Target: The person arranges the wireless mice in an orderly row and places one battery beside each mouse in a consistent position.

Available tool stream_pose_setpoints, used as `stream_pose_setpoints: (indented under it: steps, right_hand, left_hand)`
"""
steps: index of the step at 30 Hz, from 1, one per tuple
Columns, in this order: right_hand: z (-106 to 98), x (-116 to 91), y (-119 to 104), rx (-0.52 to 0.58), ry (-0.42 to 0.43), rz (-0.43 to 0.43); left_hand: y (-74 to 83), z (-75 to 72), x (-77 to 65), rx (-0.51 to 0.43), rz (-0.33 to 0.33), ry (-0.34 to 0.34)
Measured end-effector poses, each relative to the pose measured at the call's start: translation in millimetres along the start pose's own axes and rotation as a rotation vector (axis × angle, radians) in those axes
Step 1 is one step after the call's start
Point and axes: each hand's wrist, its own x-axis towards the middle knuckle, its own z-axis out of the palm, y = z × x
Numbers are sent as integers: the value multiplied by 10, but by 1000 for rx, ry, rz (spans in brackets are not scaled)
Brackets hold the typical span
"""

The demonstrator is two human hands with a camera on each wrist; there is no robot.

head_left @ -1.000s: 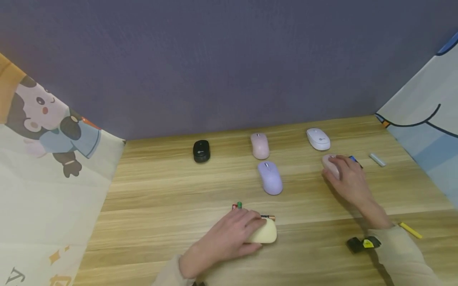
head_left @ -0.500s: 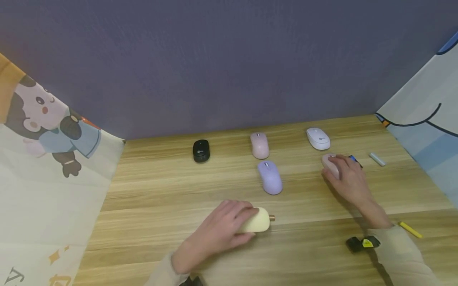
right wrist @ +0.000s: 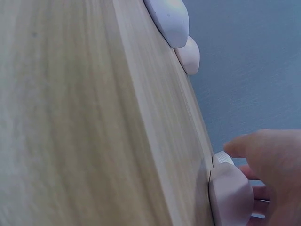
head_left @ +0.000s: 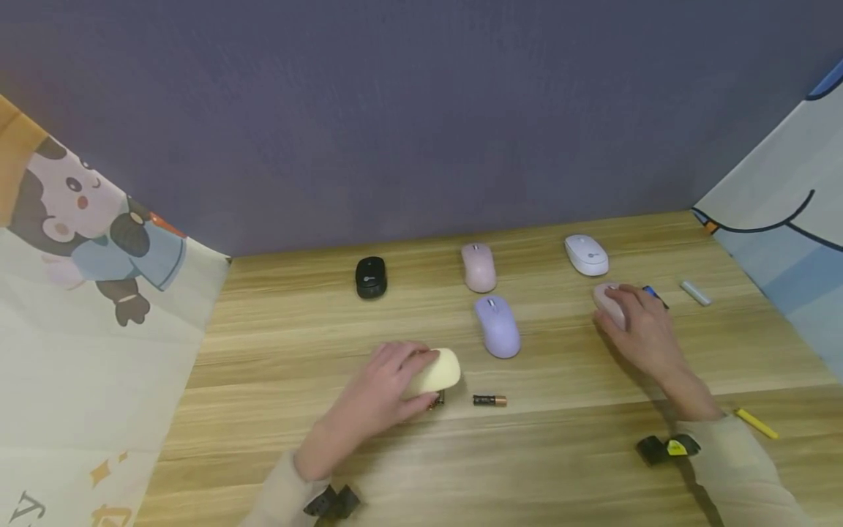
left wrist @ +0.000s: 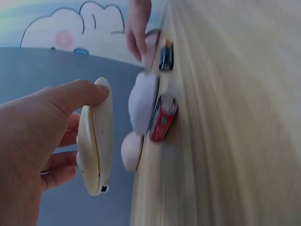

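A cream computer mouse [head_left: 443, 371] is gripped between the thumb and fingers of my left hand [head_left: 358, 402], raised off the table. Seen from the left wrist, this mouse [left wrist: 96, 141] is edge-on, with a small dark piece at its lower end. Partly hidden beneath the left hand lies a red battery [left wrist: 163, 120]. To the right is a black-and-copper battery [head_left: 489, 400]. Farther right, my right hand [head_left: 642, 329] holds a pale pink mouse [head_left: 606, 300] on the table, thumb along its side; the right wrist view shows this mouse [right wrist: 230, 195] too.
A purple mouse [head_left: 498, 328] lies mid-table. Behind it stand a black mouse [head_left: 371, 278], another pink mouse [head_left: 478, 268] and a white mouse [head_left: 587, 255]. At the right are a blue battery [head_left: 652, 294], a silvery battery [head_left: 695, 293] and a yellow stick [head_left: 756, 424].
My left hand has lifted the cream mouse and carried it left and toward the back, uncovering the black-and-copper battery. The right hand stays in place on the pale pink mouse.
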Motion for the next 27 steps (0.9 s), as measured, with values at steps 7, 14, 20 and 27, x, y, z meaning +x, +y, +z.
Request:
stream_pose_setpoints:
  steps: [7,14,20,27]
  right_hand:
    - [-3,1,-10,-8,-6,-8]
    - [-10,2,-16,-4,-7,-6]
    - [-19,0,-14,-11,-9,-8]
    - [-31,-2,-7,-29,-29,1]
  left_hand:
    - [-283,-11,-31,-16,-138,-26]
    - [-556,44,-83,-36,-281,-107]
    - [-729,73,-74,-58,-349,-158]
    - [-784,58,-48,-69,-380,-189]
